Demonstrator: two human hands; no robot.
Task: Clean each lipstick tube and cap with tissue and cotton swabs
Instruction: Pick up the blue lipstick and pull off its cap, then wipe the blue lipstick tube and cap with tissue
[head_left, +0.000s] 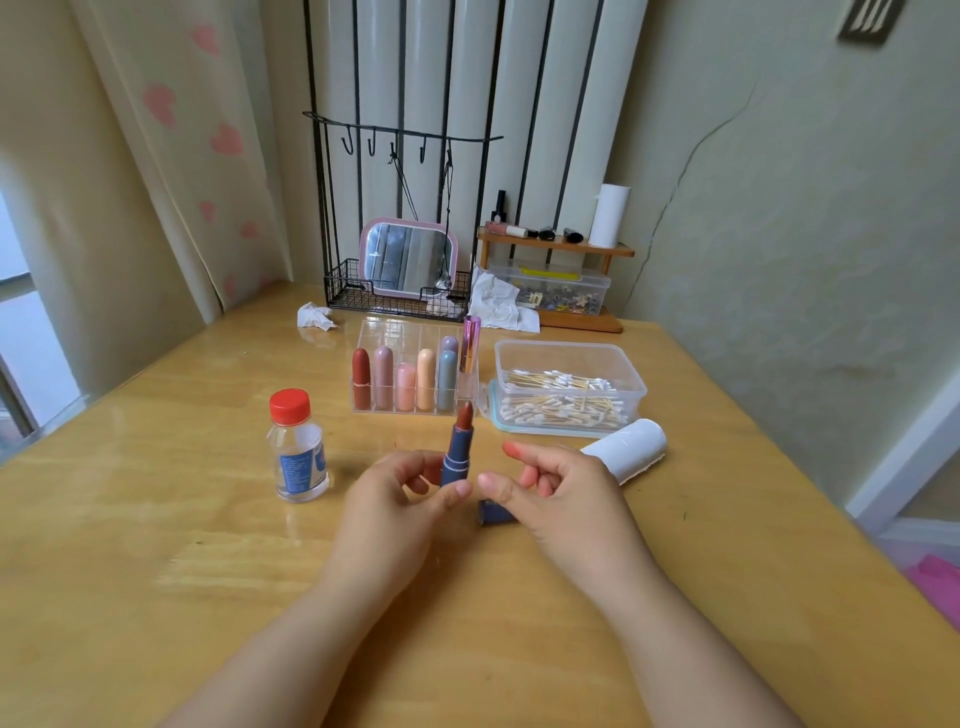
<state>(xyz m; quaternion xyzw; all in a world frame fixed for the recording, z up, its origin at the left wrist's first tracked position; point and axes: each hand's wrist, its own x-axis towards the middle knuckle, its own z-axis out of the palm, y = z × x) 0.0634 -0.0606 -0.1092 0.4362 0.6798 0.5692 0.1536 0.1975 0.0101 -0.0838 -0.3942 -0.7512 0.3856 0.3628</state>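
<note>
Evidently the left hand (402, 486) grips the blue lipstick (457, 449) upright, bullet exposed for wiping. Right hand (550, 480) hovers loosely curled, holding nothing, its cap (493, 512) on the counter (208, 571) beneath.

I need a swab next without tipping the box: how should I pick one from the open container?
Come straight down with the right hand into the open container. Pinch one cotton swab mid-stick, since they lie flat and tangled; the tips are soft.

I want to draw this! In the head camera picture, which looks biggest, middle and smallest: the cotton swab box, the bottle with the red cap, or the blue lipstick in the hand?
1. cotton swab box, clearly the biggest.
2. bottle.
3. blue lipstick, held by the left hand; it is nearly as tall as the bottle but much thinner.
</note>
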